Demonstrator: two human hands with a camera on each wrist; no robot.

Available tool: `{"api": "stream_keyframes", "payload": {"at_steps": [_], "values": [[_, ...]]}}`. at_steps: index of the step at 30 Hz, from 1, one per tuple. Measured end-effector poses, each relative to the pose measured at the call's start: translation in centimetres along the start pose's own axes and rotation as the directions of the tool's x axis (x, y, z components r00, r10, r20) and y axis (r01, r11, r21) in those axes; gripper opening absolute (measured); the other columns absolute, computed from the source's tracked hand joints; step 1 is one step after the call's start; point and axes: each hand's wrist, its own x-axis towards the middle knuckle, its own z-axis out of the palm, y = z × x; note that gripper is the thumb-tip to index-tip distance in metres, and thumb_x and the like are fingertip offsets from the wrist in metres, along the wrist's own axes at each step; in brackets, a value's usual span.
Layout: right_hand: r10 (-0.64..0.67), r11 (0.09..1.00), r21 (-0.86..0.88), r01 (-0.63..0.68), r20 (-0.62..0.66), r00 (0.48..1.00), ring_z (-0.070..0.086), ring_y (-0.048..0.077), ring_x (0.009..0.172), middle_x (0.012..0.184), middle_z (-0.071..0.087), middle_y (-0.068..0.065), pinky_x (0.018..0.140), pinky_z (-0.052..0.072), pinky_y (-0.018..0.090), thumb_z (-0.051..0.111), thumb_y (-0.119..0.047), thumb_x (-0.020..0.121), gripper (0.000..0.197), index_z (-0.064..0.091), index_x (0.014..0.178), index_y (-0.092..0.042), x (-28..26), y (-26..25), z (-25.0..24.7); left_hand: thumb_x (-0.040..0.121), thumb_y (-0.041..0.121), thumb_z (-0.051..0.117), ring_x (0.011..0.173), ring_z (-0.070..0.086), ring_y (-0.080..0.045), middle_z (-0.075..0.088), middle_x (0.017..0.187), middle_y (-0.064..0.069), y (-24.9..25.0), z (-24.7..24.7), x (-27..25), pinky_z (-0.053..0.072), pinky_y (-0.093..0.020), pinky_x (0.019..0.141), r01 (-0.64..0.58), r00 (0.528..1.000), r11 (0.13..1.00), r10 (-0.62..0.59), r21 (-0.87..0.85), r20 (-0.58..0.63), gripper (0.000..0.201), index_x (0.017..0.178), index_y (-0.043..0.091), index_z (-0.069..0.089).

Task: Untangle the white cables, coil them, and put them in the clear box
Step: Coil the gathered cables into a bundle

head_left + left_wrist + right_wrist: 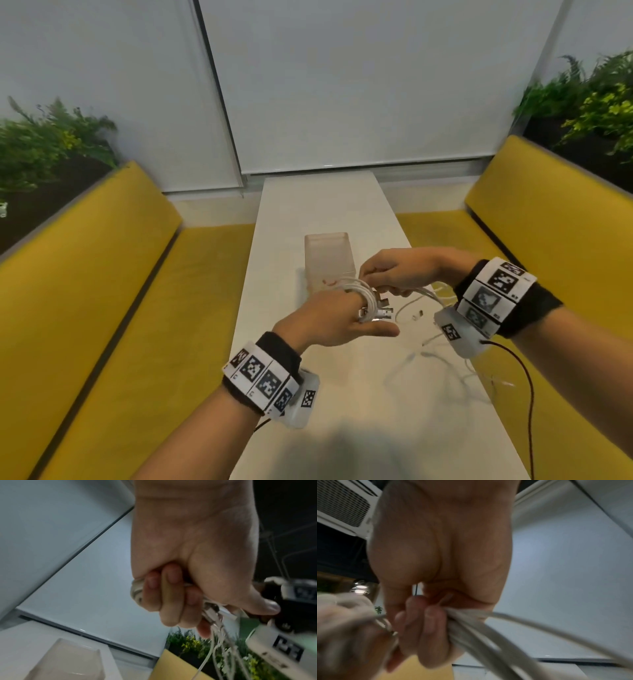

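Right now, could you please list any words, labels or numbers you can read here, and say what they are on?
None can be read.
Left wristband: black-and-white square code patterns, no words.
Right wristband: same patterns; tiny marks beside them too small to read.

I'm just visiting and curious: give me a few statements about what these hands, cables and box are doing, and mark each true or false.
1. The left hand holds a coiled bundle of white cables. True.
2. The clear box already holds coiled cables. False: nothing shows inside it.
3. The right hand rests flat on the table. False: it is raised, with its grip on cable strands.
4. Loose cable lies on the table near the right wrist. True.
5. The box stands on the yellow bench. False: it stands on the table.
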Motion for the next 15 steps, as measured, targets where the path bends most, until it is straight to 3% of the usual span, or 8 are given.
{"api": "stream_keyframes", "payload": {"at_steps": [3,6,9,10,12,15], "values": [[0.042,0.994,-0.101,-0.051,-0.090,0.995,0.048,0.015,0.056,0.082,0.057,0.003,0.048,0.044,0.023,0.038,-0.032,0.103,0.024,0.054,0.104,-0.014,0.1,-0.8,0.2,0.095,0.063,0.043,0.086,0.057,-0.016,0.067,0.094,0.000,-1.2,0.7,0.8,0.042,-0.033,0.069,0.112,0.991,0.994,-0.111,0.010,-0.079,0.053,0.095,0.014,0.065],[0.091,0.989,-0.096,-0.110,-0.181,0.979,0.049,0.021,0.062,0.077,0.054,0.005,0.052,0.043,0.026,0.032,-0.033,0.105,0.025,0.042,0.110,-0.010,-0.1,-1.4,0.9,0.102,0.057,0.030,0.077,0.051,-0.012,0.056,0.077,0.009,-1.8,0.7,1.0,0.030,-0.029,0.064,0.204,0.966,0.974,-0.216,-0.094,-0.144,0.045,0.079,0.025,0.053],[0.006,0.990,-0.130,-0.049,-0.310,0.951,0.051,0.022,0.076,0.085,0.053,0.001,0.056,0.035,0.020,0.032,-0.022,0.104,0.012,0.035,0.104,-0.010,0.1,-1.6,2.1,0.091,0.071,0.007,0.074,0.055,-0.010,0.065,0.074,0.006,-2.0,0.9,1.5,0.036,-0.029,0.064,0.302,0.922,0.920,-0.348,-0.249,-0.168,0.074,0.072,0.025,0.061],[-0.028,0.995,-0.102,-0.011,-0.372,0.928,0.051,0.020,0.072,0.084,0.053,0.001,0.054,0.034,0.019,0.032,-0.020,0.104,0.009,0.034,0.102,-0.011,0.4,-1.7,2.6,0.086,0.074,0.002,0.073,0.056,-0.011,0.066,0.073,0.004,-2.1,1.0,1.8,0.037,-0.029,0.064,0.323,0.903,0.900,-0.386,-0.292,-0.191,0.081,0.070,0.022,0.062],[-0.088,0.995,-0.008,0.096,-0.494,0.865,0.048,0.014,0.060,0.074,0.053,0.000,0.049,0.035,0.019,0.029,-0.018,0.106,0.012,0.033,0.098,-0.009,0.8,-1.9,3.7,0.084,0.073,0.001,0.067,0.054,-0.009,0.059,0.063,0.004,-1.8,0.9,2.4,0.036,-0.030,0.063,0.335,0.859,0.855,-0.450,-0.395,-0.245,0.073,0.063,0.023,0.051],[-0.159,0.968,0.053,0.244,-0.621,0.768,0.051,0.012,0.058,0.073,0.053,-0.001,0.052,0.041,0.017,0.028,-0.018,0.106,0.014,0.032,0.095,-0.014,1.0,-2.2,5.5,0.091,0.074,0.012,0.081,0.063,-0.013,0.066,0.075,0.004,-1.7,0.8,3.1,0.043,-0.031,0.070,0.231,0.800,0.703,-0.530,-0.673,-0.279,0.068,0.082,0.025,0.058]]}}
